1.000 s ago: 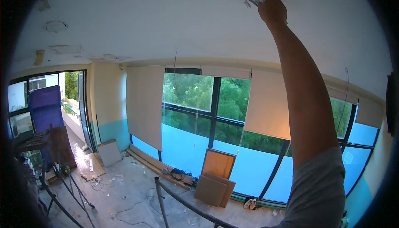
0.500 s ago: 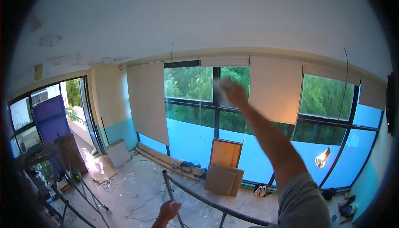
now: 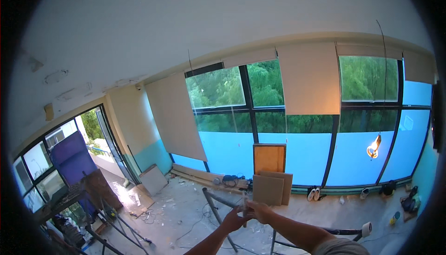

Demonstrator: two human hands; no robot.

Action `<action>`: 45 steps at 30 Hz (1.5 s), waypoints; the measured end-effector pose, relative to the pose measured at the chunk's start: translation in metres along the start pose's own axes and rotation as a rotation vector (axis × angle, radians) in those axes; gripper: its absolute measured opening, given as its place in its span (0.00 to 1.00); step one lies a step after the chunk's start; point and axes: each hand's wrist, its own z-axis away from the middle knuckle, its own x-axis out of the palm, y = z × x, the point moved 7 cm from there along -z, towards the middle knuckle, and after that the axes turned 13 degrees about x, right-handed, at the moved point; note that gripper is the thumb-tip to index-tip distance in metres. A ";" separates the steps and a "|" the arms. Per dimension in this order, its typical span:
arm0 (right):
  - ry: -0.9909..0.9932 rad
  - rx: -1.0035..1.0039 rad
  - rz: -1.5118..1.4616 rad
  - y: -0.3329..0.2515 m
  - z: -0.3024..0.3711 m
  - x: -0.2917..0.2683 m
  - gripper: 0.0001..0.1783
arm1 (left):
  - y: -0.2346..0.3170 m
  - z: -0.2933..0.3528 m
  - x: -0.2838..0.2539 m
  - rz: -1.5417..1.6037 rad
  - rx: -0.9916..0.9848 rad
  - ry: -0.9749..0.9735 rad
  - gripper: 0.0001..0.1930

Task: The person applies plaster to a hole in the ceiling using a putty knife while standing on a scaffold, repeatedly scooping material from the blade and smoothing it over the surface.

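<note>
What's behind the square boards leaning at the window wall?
Behind the two plain boards stands a dark-framed orange panel, against blue-filmed glass. The panel's lower part and the floor behind the boards are covered.

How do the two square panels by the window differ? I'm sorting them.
The orange-faced panel stands upright against the blue-filmed glass; the plain tan panel leans lower, in front of it. The orange one has a dark frame; the tan one has none. Both are square and rest on the floor.

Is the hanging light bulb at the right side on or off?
On. The hanging bulb glows bright orange-yellow against the dim blue window panel behind it.
</note>
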 end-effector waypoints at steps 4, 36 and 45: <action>-0.138 0.280 -0.626 0.033 0.003 0.003 0.26 | 0.012 -0.016 -0.002 -0.730 0.509 -0.006 0.12; -0.096 1.192 0.614 0.239 0.223 -0.127 0.30 | 0.610 -0.374 -0.313 -2.161 0.398 0.772 0.17; -0.107 1.158 0.496 0.229 0.221 -0.126 0.31 | 0.618 -0.387 -0.303 -2.333 0.393 0.629 0.16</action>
